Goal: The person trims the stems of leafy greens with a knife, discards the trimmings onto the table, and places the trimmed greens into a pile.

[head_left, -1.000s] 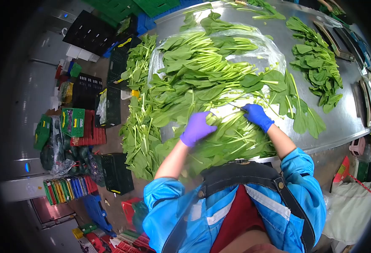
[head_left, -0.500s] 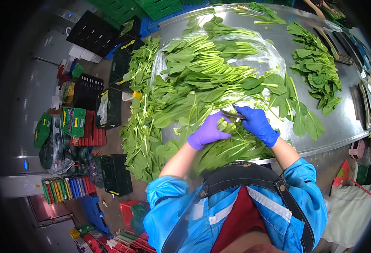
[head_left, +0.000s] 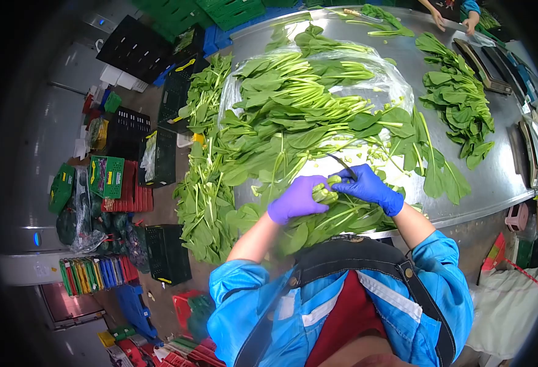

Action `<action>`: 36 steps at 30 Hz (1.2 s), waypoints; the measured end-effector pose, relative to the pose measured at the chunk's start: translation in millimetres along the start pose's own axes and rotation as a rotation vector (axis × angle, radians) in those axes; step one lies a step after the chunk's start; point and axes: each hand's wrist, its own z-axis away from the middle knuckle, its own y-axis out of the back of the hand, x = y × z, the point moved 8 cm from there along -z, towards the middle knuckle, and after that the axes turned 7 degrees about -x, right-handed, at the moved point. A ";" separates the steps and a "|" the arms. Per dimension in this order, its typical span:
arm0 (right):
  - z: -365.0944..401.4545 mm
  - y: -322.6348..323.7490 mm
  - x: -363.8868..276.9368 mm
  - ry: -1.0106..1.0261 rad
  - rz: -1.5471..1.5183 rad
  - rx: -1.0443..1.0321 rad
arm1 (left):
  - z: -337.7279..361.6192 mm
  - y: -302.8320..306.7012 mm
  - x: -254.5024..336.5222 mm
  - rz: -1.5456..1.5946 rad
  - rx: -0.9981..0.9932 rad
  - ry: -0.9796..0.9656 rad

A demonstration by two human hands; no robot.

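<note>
My left hand [head_left: 297,199], in a purple glove, is closed around a bunch of leafy greens [head_left: 324,194], its pale cut stem ends facing up. My right hand [head_left: 368,185], in a blue glove, grips a dark curved knife [head_left: 342,163], blade pointing up and left. The right fingertips touch the stems in the bunch. The leaves of the bunch spread below both hands. Just beyond lies a large pile of greens [head_left: 281,110] on clear plastic, with small stem pieces [head_left: 373,153] scattered near its right side.
The metal table [head_left: 458,202] carries another row of greens [head_left: 458,98] at the right, beside scales [head_left: 486,67]. More greens [head_left: 204,159] lie along the left edge. A co-worker's hands [head_left: 469,23] are at the top right. Crates [head_left: 168,254] stand at the left.
My right hand has moved slightly down and left onto the stems, and the knife blade has swung upward. My left hand has lowered a little. The co-worker's hands have come further into view.
</note>
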 end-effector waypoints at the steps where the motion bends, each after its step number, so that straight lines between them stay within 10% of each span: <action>1: 0.5 0.8 14.4 -0.080 0.037 0.009 | 0.5 0.5 -1.4 -0.002 -0.001 -0.002; 4: 5.5 20.6 42.1 -0.271 0.424 0.156 | 7.6 12.9 -33.6 -0.228 0.111 0.124; 7: 5.1 30.4 42.4 -0.233 0.412 0.200 | 15.6 30.8 -18.9 -0.657 0.465 -0.141; 10: -7.2 10.3 6.7 -0.133 0.069 0.129 | 2.7 22.7 -4.7 -0.378 0.436 -0.326; 13: -29.4 4.2 11.5 -0.328 -0.400 -0.049 | -21.0 6.6 -29.8 0.525 0.030 -0.069; 16: -78.9 65.4 61.4 -0.214 -0.047 0.247 | -7.5 36.3 -35.1 0.903 0.225 -0.106; 24: -179.5 85.1 83.7 -0.070 0.884 0.291 | 15.8 57.7 -41.4 0.957 0.235 -0.122; 32: -83.7 45.1 94.4 -0.003 0.991 0.056 | 21.3 48.8 -59.0 0.880 0.236 -0.120; 36: -37.4 60.2 93.7 -0.038 0.570 0.139 | 6.8 38.0 -36.9 0.924 0.134 -0.130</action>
